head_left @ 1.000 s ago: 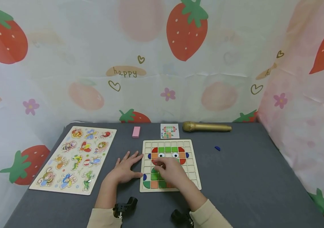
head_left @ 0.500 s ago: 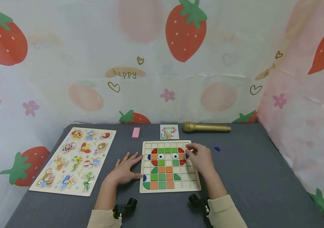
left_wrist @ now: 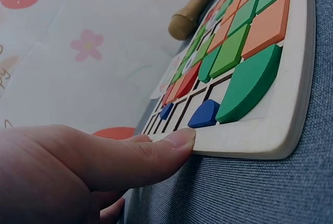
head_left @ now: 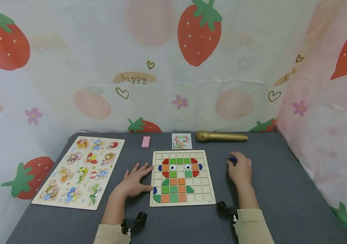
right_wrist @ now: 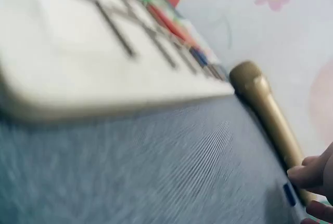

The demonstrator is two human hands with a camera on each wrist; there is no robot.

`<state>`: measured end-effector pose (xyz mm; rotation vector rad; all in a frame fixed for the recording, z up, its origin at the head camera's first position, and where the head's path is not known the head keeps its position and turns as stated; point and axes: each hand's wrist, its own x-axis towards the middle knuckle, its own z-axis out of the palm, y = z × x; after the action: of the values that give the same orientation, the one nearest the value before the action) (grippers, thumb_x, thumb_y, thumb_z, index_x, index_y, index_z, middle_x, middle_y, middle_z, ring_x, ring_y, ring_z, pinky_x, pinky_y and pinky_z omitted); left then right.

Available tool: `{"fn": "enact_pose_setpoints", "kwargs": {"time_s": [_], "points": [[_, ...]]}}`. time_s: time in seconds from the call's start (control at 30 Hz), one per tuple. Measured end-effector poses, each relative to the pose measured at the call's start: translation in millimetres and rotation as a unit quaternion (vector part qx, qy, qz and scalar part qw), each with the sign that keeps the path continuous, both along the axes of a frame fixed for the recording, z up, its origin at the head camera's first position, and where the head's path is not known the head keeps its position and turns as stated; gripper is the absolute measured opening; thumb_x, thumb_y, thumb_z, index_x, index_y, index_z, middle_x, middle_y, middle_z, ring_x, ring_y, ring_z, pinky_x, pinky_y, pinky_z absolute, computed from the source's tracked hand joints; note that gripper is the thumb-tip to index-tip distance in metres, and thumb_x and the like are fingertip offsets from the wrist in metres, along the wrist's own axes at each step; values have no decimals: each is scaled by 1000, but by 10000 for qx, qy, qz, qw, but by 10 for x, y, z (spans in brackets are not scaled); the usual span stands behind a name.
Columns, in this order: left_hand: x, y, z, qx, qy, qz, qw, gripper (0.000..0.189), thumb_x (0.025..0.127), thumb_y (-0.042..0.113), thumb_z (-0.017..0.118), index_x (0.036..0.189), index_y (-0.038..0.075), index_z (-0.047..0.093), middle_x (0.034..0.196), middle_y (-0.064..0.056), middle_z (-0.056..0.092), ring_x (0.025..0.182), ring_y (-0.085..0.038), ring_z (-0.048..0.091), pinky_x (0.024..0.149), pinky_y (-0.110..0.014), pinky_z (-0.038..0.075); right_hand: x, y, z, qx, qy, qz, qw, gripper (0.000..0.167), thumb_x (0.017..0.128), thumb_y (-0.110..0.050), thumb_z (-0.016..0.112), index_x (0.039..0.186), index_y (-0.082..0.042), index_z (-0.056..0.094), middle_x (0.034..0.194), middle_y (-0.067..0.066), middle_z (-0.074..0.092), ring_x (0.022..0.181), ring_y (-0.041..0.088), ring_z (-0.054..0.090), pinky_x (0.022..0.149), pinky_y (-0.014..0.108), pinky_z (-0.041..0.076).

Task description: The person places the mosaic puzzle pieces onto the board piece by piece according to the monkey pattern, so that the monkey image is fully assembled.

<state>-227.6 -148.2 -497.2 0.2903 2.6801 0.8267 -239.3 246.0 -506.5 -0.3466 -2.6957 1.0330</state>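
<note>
My left hand (head_left: 133, 183) lies with spread fingers at the left edge of a wooden grid board (head_left: 207, 180). In the left wrist view its thumb (left_wrist: 177, 140) touches the board's rim beside a dark blue half-round tile (left_wrist: 204, 114). Red, orange, green and blue tiles and two eye tiles form a figure on the grid. To the right of the board, my right hand (head_left: 241, 169) is over a loose dark blue tile (head_left: 233, 160), with thumb and fingers on either side. In the right wrist view that tile (right_wrist: 289, 195) lies on the cloth just below the fingertips.
A gold microphone (head_left: 222, 136), a small picture card (head_left: 181, 141) and a pink block (head_left: 146, 142) lie behind the board. An insect puzzle board (head_left: 80, 173) lies at the left on the grey tabletop (head_left: 283, 189). A strawberry-print curtain hangs behind.
My right hand has moved from above the board, past its right edge, to the loose blue tile. My left hand has stayed at the board's left edge.
</note>
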Motion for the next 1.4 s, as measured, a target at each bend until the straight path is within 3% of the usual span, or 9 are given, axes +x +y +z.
{"fn": "enact_pose_setpoints", "kwargs": {"time_s": [0.33, 0.53, 0.77, 0.93, 1.13, 1.23, 1.4], "points": [[-11, -17, -32, -1, 14, -17, 10000, 81, 85, 30, 80, 156, 23, 41, 166, -8, 29, 157, -38, 5, 121, -69, -1, 3, 1, -21, 353, -196, -154, 9991, 33, 100, -3, 57, 131, -5, 65, 141, 19, 56, 128, 44, 47, 101, 59, 45], [-19, -20, -32, 32, 47, -51, 10000, 81, 85, 30, 80, 156, 22, 41, 166, -8, 28, 157, -39, 5, 120, -69, 0, -3, 4, -15, 190, -300, -218, 9991, 36, 100, -1, 56, 136, -2, 60, 119, 24, 62, 111, 43, 58, 92, 55, 48], [-10, -7, -33, 37, 44, -64, 10000, 81, 85, 30, 80, 156, 21, 41, 166, -9, 28, 157, -39, 6, 120, -69, 0, 20, -29, 63, -234, -285, -188, 9991, 34, 103, -11, 54, 136, -4, 60, 122, 25, 64, 115, 44, 57, 96, 57, 46], [-6, -9, -17, 16, 44, -86, 10000, 81, 86, 30, 80, 156, 21, 41, 166, -9, 28, 157, -39, 6, 120, -69, 0, 33, -131, 162, -495, -130, 56, 9987, 32, 106, -24, 51, 130, -6, 63, 120, 22, 66, 107, 38, 60, 88, 53, 49], [-5, -13, -17, -2, 50, -87, 10000, 81, 86, 30, 79, 156, 21, 41, 166, -9, 28, 157, -39, 6, 121, -69, 0, 46, -371, 284, -1293, -176, 467, 9904, 32, 100, -29, 65, 124, -9, 65, 107, 16, 71, 93, 29, 66, 68, 33, 50], [-5, -16, -21, -17, 45, -71, 10000, 81, 86, 30, 79, 156, 22, 41, 166, -8, 28, 157, -38, 6, 121, -68, 0, 61, -548, 344, -1727, -275, 693, 9822, 28, 97, -27, 69, 119, -9, 68, 100, 13, 72, 90, 29, 67, 66, 30, 48], [1, -18, -4, -1, 37, -64, 10000, 80, 86, 30, 79, 156, 22, 41, 167, -8, 28, 157, -38, 5, 121, -68, -1, 98, -873, 370, -1999, -437, 1133, 9723, 18, 93, -23, 74, 106, -11, 74, 95, 10, 75, 88, 27, 68, 67, 30, 50]]}}
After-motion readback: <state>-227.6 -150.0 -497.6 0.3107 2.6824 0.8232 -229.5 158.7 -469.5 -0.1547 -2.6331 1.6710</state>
